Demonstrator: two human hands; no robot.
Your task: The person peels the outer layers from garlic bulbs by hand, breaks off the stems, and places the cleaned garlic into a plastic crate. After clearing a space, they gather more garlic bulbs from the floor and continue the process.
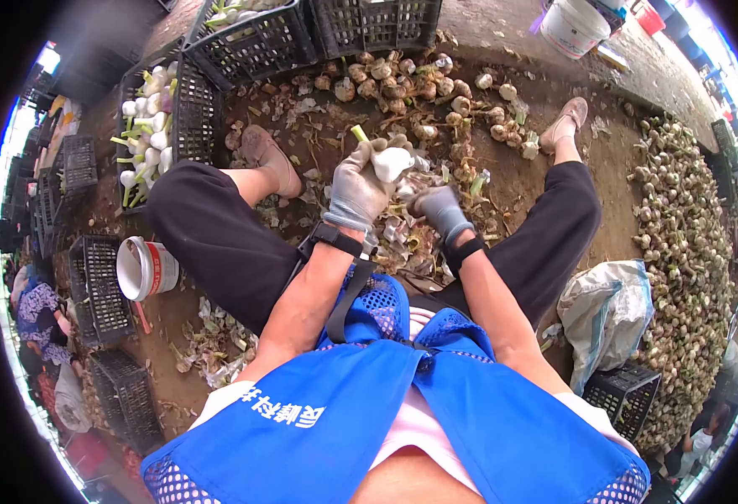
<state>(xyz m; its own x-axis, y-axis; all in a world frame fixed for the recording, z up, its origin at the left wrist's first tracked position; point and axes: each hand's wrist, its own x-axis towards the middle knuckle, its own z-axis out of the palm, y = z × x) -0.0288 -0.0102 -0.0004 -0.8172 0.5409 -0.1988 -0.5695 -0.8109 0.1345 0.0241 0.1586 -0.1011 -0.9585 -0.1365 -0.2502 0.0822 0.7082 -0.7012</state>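
My left hand (361, 186), in a grey-and-white work glove, is closed round a white garlic bulb (392, 165). A short pale green stem (359, 133) pokes out past the fingers on its other side. Just right of the bulb is my right hand (438, 207), gloved too, with its fingers curled in. What those fingers grip, if anything, is hidden. Loose garlic skins (398, 239) litter the ground under both hands. Beyond them lies a heap of unpeeled garlic bulbs (394, 84) with dirty outer skins and roots.
A black crate (197, 113) of clean white garlic stands at the left, with more black crates (251, 50) behind. A white bucket (136, 269) tips beside my knee. At the right are a large garlic pile (688, 252) and a white sack (608, 311). Other people (41, 315) sit at the far left.
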